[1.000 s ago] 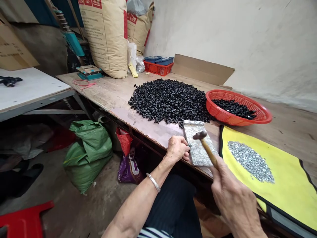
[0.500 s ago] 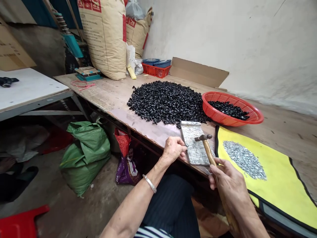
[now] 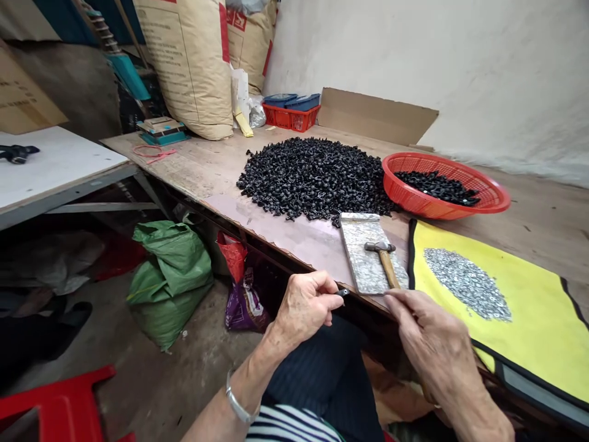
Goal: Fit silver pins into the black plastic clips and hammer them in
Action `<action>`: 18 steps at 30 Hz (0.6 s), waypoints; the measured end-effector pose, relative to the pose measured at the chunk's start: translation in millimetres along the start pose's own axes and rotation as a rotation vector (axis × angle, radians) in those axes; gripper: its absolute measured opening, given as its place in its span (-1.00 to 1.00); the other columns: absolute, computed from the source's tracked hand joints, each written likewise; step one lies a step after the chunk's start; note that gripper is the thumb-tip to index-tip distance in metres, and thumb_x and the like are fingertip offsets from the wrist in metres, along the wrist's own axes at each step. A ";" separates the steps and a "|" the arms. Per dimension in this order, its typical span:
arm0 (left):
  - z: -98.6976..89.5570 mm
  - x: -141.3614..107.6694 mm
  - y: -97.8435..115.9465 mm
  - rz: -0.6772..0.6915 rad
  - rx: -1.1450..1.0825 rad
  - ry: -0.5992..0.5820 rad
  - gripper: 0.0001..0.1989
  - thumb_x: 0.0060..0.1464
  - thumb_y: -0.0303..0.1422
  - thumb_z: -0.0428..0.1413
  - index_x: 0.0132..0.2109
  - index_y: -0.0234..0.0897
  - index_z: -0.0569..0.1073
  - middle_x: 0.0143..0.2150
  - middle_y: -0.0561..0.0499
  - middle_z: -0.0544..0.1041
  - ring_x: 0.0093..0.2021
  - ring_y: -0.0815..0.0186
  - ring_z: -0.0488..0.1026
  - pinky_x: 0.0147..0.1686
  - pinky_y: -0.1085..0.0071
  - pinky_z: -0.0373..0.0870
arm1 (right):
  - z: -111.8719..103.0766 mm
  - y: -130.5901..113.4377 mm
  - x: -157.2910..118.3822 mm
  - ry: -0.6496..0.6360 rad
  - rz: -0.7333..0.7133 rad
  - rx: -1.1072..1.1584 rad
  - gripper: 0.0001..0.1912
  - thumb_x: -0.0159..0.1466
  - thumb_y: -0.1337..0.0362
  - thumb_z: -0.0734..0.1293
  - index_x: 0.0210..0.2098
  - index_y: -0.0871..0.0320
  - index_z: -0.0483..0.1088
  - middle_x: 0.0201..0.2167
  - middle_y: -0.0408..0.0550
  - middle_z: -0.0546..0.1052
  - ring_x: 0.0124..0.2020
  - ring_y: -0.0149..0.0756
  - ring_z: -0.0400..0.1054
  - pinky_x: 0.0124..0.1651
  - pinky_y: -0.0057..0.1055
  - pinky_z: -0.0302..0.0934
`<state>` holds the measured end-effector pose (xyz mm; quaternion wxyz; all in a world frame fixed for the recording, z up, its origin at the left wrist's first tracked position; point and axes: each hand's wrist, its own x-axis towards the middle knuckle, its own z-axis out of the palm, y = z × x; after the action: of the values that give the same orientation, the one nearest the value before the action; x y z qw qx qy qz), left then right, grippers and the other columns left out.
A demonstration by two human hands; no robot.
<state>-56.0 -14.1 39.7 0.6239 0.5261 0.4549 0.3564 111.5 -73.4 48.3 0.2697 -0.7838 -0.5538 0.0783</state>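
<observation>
Between thumb and forefinger, my left hand (image 3: 306,304) pinches a small black part (image 3: 342,293) with a shiny metal spot, just off the table's front edge. My right hand (image 3: 427,331) is closed around the wooden handle of a hammer (image 3: 387,265). The hammer's head rests on or just over a grey metal plate (image 3: 361,258) at the table edge. Behind the plate spreads a large heap of black parts (image 3: 317,178). To the right, small silvery metal pieces (image 3: 464,282) lie on a yellow mat (image 3: 529,301).
A red basket (image 3: 492,196) with more black parts stands right of the heap. At the back are a red crate with blue boxes (image 3: 292,116), cardboard (image 3: 377,116) and tall paper sacks (image 3: 188,67). A green sack (image 3: 170,276) and a red stool (image 3: 59,399) are on the floor.
My left hand has drawn back from the plate's left edge toward me, holding the black part. The hammer head has come down lower over the plate. The view has shifted slightly.
</observation>
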 end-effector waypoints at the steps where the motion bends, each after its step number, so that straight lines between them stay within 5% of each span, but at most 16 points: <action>1: 0.1 -1.4 -0.1 -0.005 0.002 -0.007 -0.89 -0.20 -0.54 0.10 -0.57 -0.31 0.33 -0.73 0.17 0.29 -0.74 0.48 0.28 -0.72 0.60 0.20 | 1.7 -5.1 -2.9 -0.092 0.056 0.188 -0.73 0.16 0.13 0.21 -0.35 0.15 0.46 -0.44 -0.01 0.49 -0.43 -0.26 0.34 -0.36 -0.34 0.17; 4: 0.3 -4.0 -1.0 -0.004 0.008 -0.044 -0.91 -0.20 -0.51 0.10 -0.56 -0.31 0.33 -0.70 0.16 0.31 -0.73 0.49 0.28 -0.72 0.59 0.21 | 9.9 -17.0 -9.8 -0.414 0.281 0.692 -0.66 0.09 0.08 0.30 -0.25 0.19 0.44 -0.55 -0.09 0.44 -0.63 -0.40 0.20 -0.58 -0.44 0.05; 6: -0.6 -4.8 -2.2 -0.011 -0.010 -0.074 -0.93 -0.20 -0.49 0.10 -0.55 -0.31 0.34 -0.69 0.15 0.32 -0.74 0.48 0.27 -0.73 0.59 0.22 | 14.7 -22.3 -13.1 -0.495 0.378 0.932 -0.64 0.06 0.08 0.35 -0.27 0.23 0.43 -0.55 -0.09 0.43 -0.64 -0.45 0.17 -0.62 -0.50 -0.01; 11: -5.9 -3.9 -6.4 -0.072 -0.230 -0.171 -0.88 -0.22 -0.43 0.16 -0.52 -0.33 0.33 -0.65 0.08 0.41 -0.76 0.44 0.30 -0.77 0.52 0.30 | 16.2 -29.4 -17.1 -0.510 0.496 1.197 -0.70 0.00 0.18 0.43 -0.36 0.28 0.45 -0.54 -0.07 0.44 -0.63 -0.49 0.18 -0.65 -0.56 0.01; 18: -7.3 -2.4 -11.5 -0.118 -0.363 -0.227 -0.84 -0.23 -0.43 0.20 -0.52 -0.37 0.33 -0.65 0.05 0.44 -0.77 0.41 0.33 -0.79 0.50 0.33 | 13.8 -29.0 -18.9 -0.495 0.527 1.229 -0.72 -0.01 0.20 0.43 -0.37 0.29 0.46 -0.55 -0.05 0.46 -0.65 -0.50 0.20 -0.68 -0.58 0.01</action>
<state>-64.0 -16.2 28.7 0.7753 0.4145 0.3401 0.3338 74.6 -79.0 48.1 0.5012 -0.5571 -0.2466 0.6145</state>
